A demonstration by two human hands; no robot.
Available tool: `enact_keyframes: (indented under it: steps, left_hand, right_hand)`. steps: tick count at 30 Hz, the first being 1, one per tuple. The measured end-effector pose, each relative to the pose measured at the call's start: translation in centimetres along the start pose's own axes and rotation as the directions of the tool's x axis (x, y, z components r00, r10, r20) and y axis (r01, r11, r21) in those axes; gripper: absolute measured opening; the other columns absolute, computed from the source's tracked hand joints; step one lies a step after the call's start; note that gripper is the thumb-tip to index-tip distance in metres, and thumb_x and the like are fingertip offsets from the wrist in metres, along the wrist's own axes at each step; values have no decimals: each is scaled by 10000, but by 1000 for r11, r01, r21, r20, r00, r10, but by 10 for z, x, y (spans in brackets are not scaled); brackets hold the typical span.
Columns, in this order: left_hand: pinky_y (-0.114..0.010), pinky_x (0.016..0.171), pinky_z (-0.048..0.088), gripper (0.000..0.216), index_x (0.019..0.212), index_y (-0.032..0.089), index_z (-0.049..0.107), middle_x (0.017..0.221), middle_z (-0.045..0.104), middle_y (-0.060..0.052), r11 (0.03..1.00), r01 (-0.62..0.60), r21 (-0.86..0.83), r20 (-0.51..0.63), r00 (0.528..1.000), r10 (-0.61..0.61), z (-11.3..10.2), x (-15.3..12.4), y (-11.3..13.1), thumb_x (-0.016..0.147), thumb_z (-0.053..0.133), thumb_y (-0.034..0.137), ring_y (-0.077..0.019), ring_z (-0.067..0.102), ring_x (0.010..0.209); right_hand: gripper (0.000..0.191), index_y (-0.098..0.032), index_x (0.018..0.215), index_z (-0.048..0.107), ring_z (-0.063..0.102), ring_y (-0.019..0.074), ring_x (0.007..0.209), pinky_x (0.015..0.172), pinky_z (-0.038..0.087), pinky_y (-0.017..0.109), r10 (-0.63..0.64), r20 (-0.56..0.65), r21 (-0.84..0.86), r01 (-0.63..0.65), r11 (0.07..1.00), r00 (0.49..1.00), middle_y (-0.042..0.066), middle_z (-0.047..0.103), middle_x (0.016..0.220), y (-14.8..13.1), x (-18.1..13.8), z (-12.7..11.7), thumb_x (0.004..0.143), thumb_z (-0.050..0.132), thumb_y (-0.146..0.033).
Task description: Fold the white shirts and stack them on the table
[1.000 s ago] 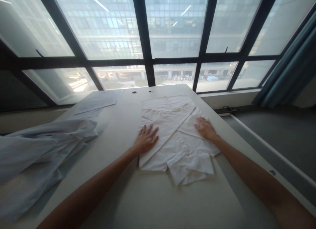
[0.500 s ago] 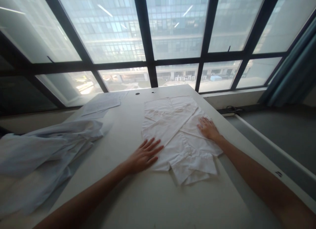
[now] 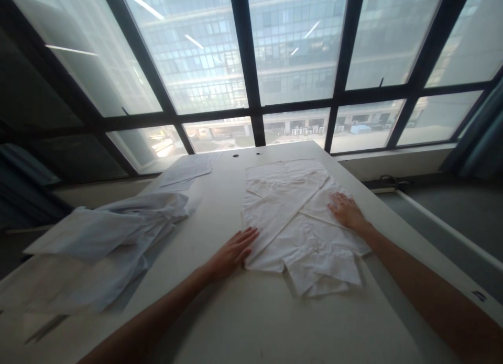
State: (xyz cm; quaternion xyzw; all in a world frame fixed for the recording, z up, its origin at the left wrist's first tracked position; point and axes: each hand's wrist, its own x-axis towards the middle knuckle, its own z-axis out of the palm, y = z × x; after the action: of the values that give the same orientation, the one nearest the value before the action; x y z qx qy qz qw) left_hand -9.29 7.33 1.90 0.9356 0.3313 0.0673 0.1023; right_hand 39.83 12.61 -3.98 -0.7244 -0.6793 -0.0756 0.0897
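Observation:
A white shirt lies flat and partly folded on the pale table, its sleeves crossed over the body. My left hand rests flat with fingers stretched out, at the shirt's near left edge, its fingertips on the cloth. My right hand lies flat and spread on the shirt's right side, palm down. Neither hand holds anything.
A heap of crumpled pale blue garments covers the left part of the table. Sheets of paper lie at the far left. Beyond the table's far edge stands a large dark-framed window. A teal curtain hangs at right.
My left hand has slid off the shirt's middle, toward me and leftward, to its near left edge. My right hand stays on the right side. The view has turned left.

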Motion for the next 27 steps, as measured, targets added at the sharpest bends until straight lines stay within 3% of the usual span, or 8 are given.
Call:
enact_keyframes:
  steps: [3, 7, 10, 14, 18, 27]
  left_hand:
    - [-458, 1267, 212, 613, 1624, 202, 275, 1672, 283, -84, 985, 169, 14, -136, 977, -166, -2, 30, -17, 1085, 211, 485, -231, 224, 1556]
    - [-527, 1245, 218, 592, 1576, 145, 359, 1648, 330, -147, 929, 364, 63, -160, 923, -350, 7, 61, -43, 1069, 288, 441, -286, 261, 1542]
    - [-546, 1225, 248, 547, 1535, 185, 428, 1612, 406, -133, 905, 426, 6, -192, 888, -417, 15, 67, -64, 1048, 345, 422, -307, 331, 1507]
    - [-431, 1142, 393, 429, 1313, 182, 649, 1360, 628, -139, 873, 471, -131, -326, 811, -486, 7, 72, -91, 997, 394, 322, -269, 547, 1293]
    - [-405, 1089, 418, 388, 1036, 230, 762, 1217, 671, -76, 844, 500, -195, -277, 797, -536, -13, 85, -103, 992, 393, 342, -249, 577, 1183]
    - [-415, 988, 424, 474, 819, 212, 723, 1110, 668, -78, 806, 588, -70, -187, 786, -589, -17, 95, -95, 1011, 383, 483, -274, 566, 1143]
  right_hand:
    - [609, -83, 1509, 484, 385, 325, 1469, 1206, 281, 521, -1, -10, -4, 1, 1000, 1000, 204, 433, 1577, 1, 1, 2, 1023, 323, -413]
    - [595, -99, 1501, 497, 401, 325, 1460, 1195, 300, 529, -12, -30, -3, 12, 1000, 999, 199, 459, 1561, 3, 1, 4, 1022, 322, -404]
    - [594, -92, 1495, 504, 407, 332, 1454, 1190, 303, 539, -21, -37, -2, 21, 1000, 999, 204, 466, 1554, 5, 1, 8, 1022, 314, -398]
    - [583, -103, 1487, 511, 411, 328, 1449, 1178, 312, 546, -20, -59, 6, 20, 1000, 998, 203, 467, 1554, 6, 4, 14, 1022, 327, -403]
    - [587, -90, 1495, 492, 398, 306, 1460, 1191, 296, 509, 8, -43, 17, -7, 1000, 999, 187, 456, 1569, 6, 5, 15, 1030, 319, -405]
    - [609, -67, 1510, 472, 381, 309, 1471, 1217, 256, 509, -3, -5, 5, 3, 1000, 1000, 203, 442, 1572, 0, 2, -2, 1026, 303, -396]
